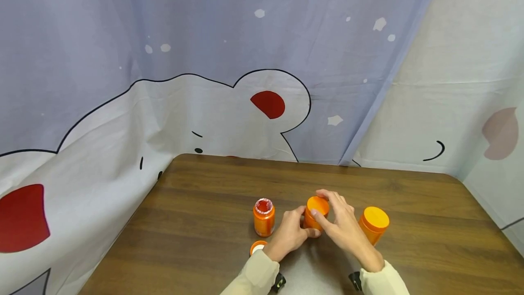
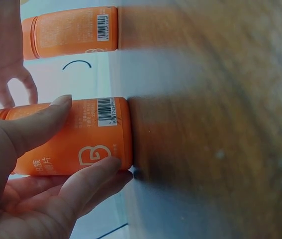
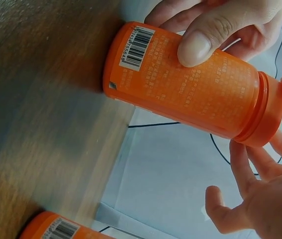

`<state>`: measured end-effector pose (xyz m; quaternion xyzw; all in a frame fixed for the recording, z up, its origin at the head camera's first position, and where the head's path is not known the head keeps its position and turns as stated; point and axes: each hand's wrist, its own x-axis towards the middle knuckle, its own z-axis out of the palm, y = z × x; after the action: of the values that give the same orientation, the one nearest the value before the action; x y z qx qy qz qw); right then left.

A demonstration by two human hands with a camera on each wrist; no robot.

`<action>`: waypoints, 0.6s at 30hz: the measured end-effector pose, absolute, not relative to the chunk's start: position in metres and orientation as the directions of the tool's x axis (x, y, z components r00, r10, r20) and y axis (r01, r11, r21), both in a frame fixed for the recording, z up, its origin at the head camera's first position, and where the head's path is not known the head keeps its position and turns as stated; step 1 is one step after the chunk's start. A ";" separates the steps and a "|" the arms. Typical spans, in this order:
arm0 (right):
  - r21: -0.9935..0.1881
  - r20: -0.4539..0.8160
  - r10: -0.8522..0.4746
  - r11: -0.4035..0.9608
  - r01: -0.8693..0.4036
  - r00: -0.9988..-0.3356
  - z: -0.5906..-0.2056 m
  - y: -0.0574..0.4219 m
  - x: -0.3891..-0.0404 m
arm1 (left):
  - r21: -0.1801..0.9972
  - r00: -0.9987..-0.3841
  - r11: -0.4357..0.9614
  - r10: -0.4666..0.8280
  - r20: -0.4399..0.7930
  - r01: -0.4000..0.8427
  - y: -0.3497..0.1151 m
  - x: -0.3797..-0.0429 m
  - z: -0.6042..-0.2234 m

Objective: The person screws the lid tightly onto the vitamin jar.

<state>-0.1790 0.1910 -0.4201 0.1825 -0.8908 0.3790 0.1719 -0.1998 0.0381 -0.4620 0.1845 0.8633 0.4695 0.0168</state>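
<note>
An orange pill bottle stands on the table, with a barcode and white print on its side. Around its body, my left hand grips it low, thumb on one side and fingers on the other. My right hand holds the orange screw cap at the top between thumb and fingers; the cap sits on the bottle's neck. To the left stands an uncapped orange bottle, its mouth showing a whitish rim. Partly behind my left wrist lies a loose orange cap, white inside.
A second capped orange bottle stands just right of my right hand. The brown wooden table meets a patterned curtain at the back and sides.
</note>
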 end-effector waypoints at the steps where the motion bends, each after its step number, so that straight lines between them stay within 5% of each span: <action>1: -0.609 0.446 -0.195 0.649 -0.456 -0.874 -0.420 0.191 -0.179 | 0.815 -0.930 0.492 0.335 0.148 0.307 0.038 -0.200 -0.462; 18: -0.600 0.474 -0.228 0.623 -0.502 -0.850 -0.420 0.193 -0.179 | 0.804 -0.929 0.505 0.336 0.152 0.314 0.038 -0.200 -0.462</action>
<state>-0.1787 0.1927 -0.4197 0.2067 -0.8828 0.3819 0.1791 -0.1998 0.0385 -0.4617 0.1876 0.8673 0.4609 0.0119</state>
